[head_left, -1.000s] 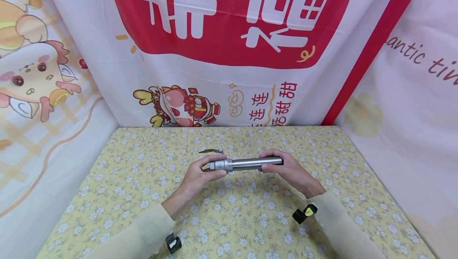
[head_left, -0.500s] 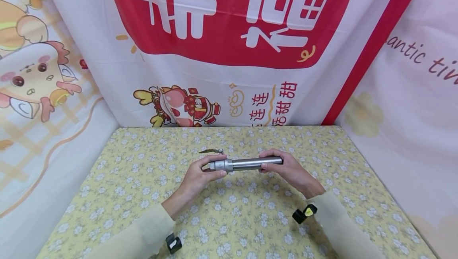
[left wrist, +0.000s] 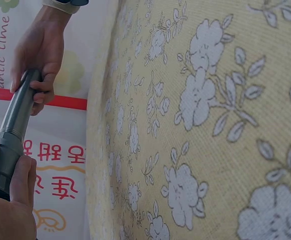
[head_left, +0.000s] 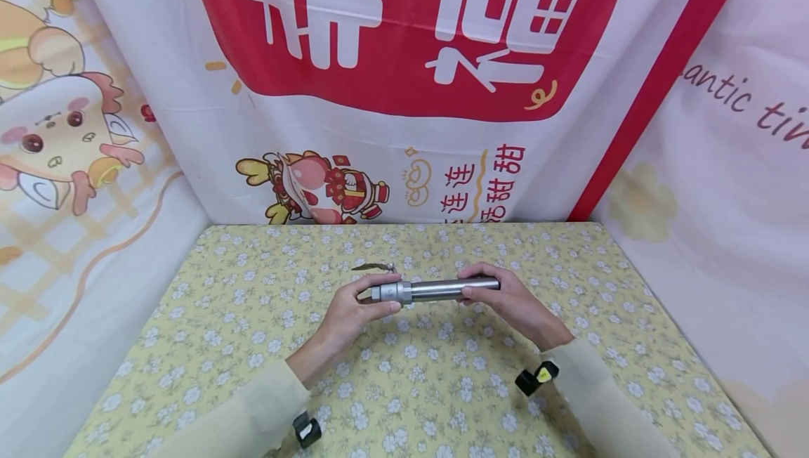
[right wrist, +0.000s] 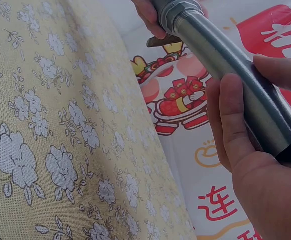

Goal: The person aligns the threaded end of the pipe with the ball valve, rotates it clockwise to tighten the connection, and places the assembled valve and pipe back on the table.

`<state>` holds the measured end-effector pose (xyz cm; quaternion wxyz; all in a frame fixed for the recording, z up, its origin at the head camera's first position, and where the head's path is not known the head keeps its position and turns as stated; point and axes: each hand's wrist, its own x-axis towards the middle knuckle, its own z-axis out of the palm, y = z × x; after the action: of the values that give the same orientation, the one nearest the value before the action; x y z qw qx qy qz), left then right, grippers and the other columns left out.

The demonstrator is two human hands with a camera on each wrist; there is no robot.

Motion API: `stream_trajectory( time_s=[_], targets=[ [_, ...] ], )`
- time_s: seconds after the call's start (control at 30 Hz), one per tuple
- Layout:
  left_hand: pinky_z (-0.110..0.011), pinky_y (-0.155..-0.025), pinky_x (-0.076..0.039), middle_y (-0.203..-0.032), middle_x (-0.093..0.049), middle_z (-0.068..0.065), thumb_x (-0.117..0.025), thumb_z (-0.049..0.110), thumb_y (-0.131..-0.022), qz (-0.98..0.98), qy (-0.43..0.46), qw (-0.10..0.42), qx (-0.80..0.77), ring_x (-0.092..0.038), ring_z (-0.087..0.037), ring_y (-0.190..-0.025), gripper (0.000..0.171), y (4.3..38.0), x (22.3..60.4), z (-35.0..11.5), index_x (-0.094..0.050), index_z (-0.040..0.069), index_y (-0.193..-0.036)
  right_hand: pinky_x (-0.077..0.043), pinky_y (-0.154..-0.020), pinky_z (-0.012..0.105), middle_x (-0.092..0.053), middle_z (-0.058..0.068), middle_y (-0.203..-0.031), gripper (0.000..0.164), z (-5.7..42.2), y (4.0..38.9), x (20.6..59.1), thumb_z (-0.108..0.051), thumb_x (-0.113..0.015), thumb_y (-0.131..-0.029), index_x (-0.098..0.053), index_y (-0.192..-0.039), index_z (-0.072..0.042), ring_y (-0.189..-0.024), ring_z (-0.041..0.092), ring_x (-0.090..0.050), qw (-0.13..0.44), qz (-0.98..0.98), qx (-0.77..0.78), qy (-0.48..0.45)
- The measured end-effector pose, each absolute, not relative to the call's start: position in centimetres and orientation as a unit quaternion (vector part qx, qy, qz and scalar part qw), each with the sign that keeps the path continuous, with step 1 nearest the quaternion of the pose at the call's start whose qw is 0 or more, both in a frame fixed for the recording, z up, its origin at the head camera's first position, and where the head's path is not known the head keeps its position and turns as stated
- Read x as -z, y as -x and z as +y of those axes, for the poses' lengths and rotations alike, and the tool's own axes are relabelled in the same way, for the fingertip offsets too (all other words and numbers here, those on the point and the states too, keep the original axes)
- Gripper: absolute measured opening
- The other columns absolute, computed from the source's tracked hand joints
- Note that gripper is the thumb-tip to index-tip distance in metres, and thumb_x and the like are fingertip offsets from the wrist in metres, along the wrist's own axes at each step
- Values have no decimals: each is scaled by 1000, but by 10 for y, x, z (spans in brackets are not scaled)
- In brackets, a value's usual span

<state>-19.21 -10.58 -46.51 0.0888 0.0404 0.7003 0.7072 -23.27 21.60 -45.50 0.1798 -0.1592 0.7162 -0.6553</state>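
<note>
A smooth steel pipe (head_left: 436,290) is joined end to end with a silvery ball valve (head_left: 390,293), and both lie level across the middle of the head view. My left hand (head_left: 351,308) grips the valve body between thumb and fingers. At the pipe's other end my right hand (head_left: 515,301) holds the tube, its fingers curled round it in the right wrist view. A thin dark lever (head_left: 371,267) sticks out behind the valve, pointing left. In the left wrist view, the threaded joint on the pipe (left wrist: 18,110) shows between the two hands.
Beneath the hands is a table with a yellow floral cloth (head_left: 417,381). A white and red printed curtain (head_left: 404,103) hangs along its back edge. Printed cloths also stand at the left (head_left: 76,268) and right (head_left: 708,233). Each sleeve carries a black wrist device.
</note>
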Motion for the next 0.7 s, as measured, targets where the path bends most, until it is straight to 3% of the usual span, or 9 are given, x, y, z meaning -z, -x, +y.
stream_trajectory(
  time_s=[0.27, 0.53, 0.7],
  targets=[
    [-34, -95, -59, -151, -62, -10, -88, 13, -93, 703, -40, 90, -705, -71, -23, -116, 49, 192, 465, -107, -75, 18, -140, -63, -95, 36, -61, 14, -132, 42, 217, 232, 457, -1, -77, -100, -59, -137, -6, -111, 21, -70, 183, 699, 663, 195],
    [-34, -95, -59, -151, -62, -10, -88, 13, -93, 702, -40, 91, -705, -71, -23, -115, 49, 191, 465, -108, -75, 18, -140, -63, -90, 33, -63, 14, -127, 45, 218, 233, 459, -1, -76, -100, -54, -140, 6, -106, 19, -70, 185, 694, 665, 206],
    [-34, -96, -59, -151, -61, -10, -88, 13, -93, 702, -39, 92, -705, -71, -23, -116, 49, 191, 466, -108, -75, 18, -141, -62, -89, 33, -62, 15, -129, 44, 218, 234, 458, -4, -77, -101, -57, -139, 5, -105, 18, -70, 186, 700, 660, 199]
  ],
)
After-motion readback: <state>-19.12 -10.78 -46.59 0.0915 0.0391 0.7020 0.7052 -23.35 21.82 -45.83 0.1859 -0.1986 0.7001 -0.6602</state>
